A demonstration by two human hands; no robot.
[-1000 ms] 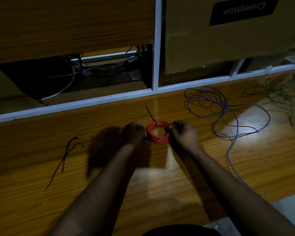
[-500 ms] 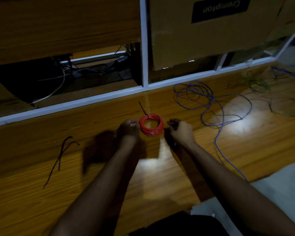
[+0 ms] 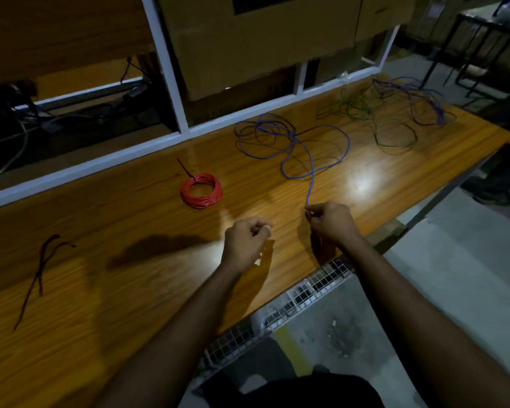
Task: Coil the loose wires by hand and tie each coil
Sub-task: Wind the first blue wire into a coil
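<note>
Wooden bench [image 3: 130, 290] — right hand [image 3: 331, 222] pinches blue wire [image 3: 309, 184], left hand [image 3: 245, 241] curled, empty.

Tied coil [image 3: 201, 190] on table [image 3: 130, 290], left of loose wire [image 3: 292, 142]; ties [image 3: 39, 272] far left.

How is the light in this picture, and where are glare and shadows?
Head view: dim overall; a bright glare patch on the table beside the blue wire; the hands' shadow falls left of the left hand; straight edges bend from wide-angle distortion; the red coil stays clear.
</note>
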